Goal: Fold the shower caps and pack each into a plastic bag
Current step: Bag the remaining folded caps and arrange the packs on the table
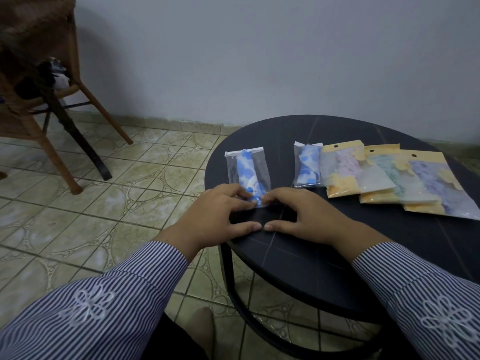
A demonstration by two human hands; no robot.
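A clear plastic bag (246,168) lies on the round black table (324,250), holding a folded blue-and-white shower cap (248,170). My left hand (220,216) and my right hand (296,214) meet at the bag's near end. Their fingertips press down on that end, and both thumbs lie flat on the table, tip to tip. A second clear bag with a blue-and-white cap (307,166) lies to the right.
Three yellow-backed packets (384,175) with pastel caps overlap on the table's right side. A wooden rattan chair (39,100) stands on the tiled floor at the far left. The table's left edge is just beside my left hand.
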